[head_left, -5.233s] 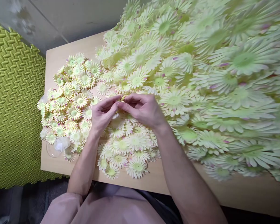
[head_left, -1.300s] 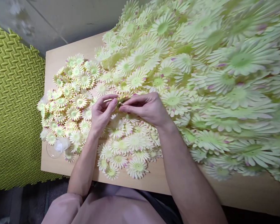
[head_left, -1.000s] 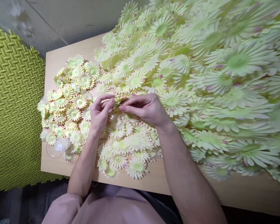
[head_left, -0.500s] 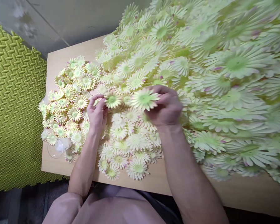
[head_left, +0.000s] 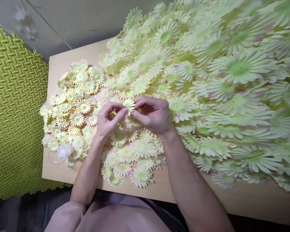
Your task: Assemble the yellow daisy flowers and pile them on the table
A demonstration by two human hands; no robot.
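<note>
A pale artificial daisy head (head_left: pixel 129 105) with a light green centre is pinched between my two hands, over the middle of the table. My left hand (head_left: pixel 110 118) grips its left edge between thumb and forefinger. On the other side, the fingertips of my right hand (head_left: pixel 152 113) are closed on its right edge. Whether one flower layer or two lie between the fingers cannot be made out. Below the hands spreads a patch of loose flower heads (head_left: pixel 141 146). To the left lies a pile of smaller flower heads (head_left: pixel 77 118), with yellowish petals and green centres.
A large heap of flower heads (head_left: pixel 240 67) covers the table's right side. Near the left front corner a small clear plastic cup (head_left: pixel 58 154) rests on the wooden table (head_left: pixel 60 172). A green foam mat (head_left: pixel 16 119) stands along the left edge, and a grey wall (head_left: pixel 87 19) rises behind.
My hands have come together. The right hand moved left with its larger flower, and the left shifted slightly right, so both now meet at one flower head.
</note>
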